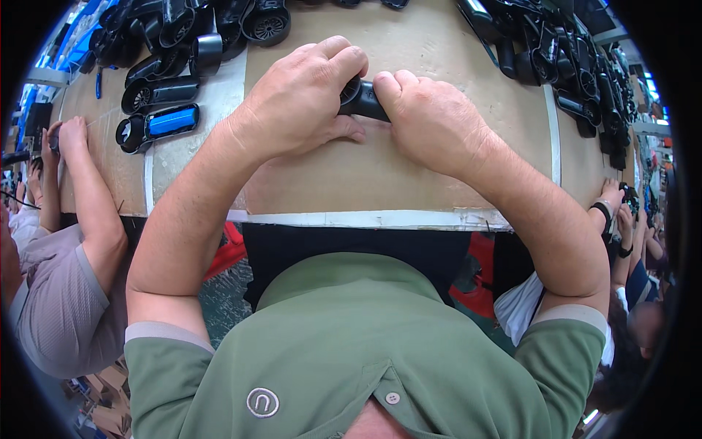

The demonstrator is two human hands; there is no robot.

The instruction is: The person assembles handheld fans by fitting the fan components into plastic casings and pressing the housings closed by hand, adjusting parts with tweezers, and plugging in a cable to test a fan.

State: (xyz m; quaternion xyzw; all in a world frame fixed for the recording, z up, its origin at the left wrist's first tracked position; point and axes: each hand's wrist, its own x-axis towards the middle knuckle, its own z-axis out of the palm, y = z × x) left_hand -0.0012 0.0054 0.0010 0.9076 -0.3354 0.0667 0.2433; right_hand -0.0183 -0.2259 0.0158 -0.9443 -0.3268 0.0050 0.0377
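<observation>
Where cardboard-topped bench (409,183) runs, black housings (570,66) heaped, co-workers alongside.

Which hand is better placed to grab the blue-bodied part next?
Left. The left hand sits on the same side as the blue-bodied part; the right hand, also gripping the black part, is farther away.

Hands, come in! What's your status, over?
Left hand and right hand both gripping one black part. Part over cardboard bench. Nothing blocking.
</observation>
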